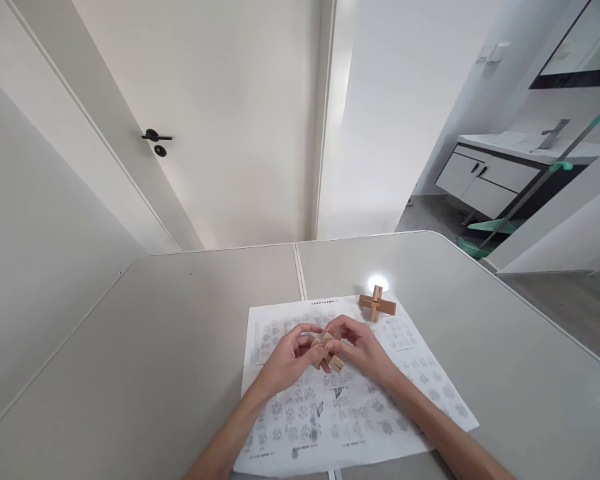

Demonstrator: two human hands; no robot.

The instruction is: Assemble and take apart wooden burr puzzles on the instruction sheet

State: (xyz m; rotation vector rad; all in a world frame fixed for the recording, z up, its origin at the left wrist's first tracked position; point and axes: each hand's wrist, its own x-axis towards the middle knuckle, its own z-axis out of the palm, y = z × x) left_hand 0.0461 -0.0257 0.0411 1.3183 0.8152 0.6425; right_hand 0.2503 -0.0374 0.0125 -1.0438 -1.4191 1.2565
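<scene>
Several small wooden pieces (336,363) are held together between my two hands, above a printed paper sheet (300,460). My left hand (291,357) closes its fingers on them from the left. From the right, my right hand (359,345) pinches the same cluster with thumb and fingers. The fingers partly hide how the pieces fit together. A second wooden piece, a cross-shaped block assembly (377,304), rests on the sheet's upper right corner, apart from both hands.
The sheet lies on a grey table (145,347) with a pale seam down its middle. Behind the table stands a white door (240,120) with a black handle (157,136). At the right are a sink cabinet (490,175) and a green-and-grey pole.
</scene>
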